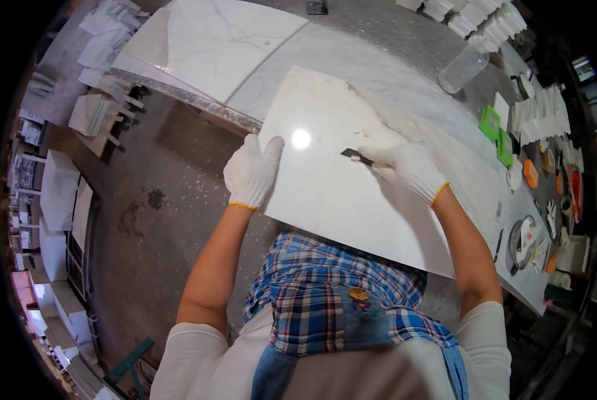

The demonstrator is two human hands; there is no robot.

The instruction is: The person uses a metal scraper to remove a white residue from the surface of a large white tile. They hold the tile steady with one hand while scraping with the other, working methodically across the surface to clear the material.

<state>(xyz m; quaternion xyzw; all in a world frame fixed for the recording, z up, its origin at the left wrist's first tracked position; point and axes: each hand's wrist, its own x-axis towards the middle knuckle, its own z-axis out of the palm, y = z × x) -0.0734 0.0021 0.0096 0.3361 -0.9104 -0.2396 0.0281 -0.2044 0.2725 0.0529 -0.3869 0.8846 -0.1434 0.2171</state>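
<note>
A polished white marble tile (pixel 342 207) with a grey vein lies tilted in front of me, partly over the table's near edge. My left hand (pixel 253 172), in a white knit glove with a yellow cuff, grips its left edge, thumb on top and fingers mostly hidden. Above the tile's middle, my gloved right hand (pixel 410 168) is closed around a small knife (pixel 353 156) with a dark angled blade pointing left. Its handle is mostly hidden in the palm. Small pale bits lie on the tile by the blade.
Another marble slab (pixel 218 40) lies at the far left of the table (pixel 312 53). A clear plastic bottle (pixel 464 69) stands far right, near green boxes (pixel 490 123), an orange tool (pixel 530 174) and a round dish (pixel 525 243). Stacked tiles (pixel 88 115) sit on the left.
</note>
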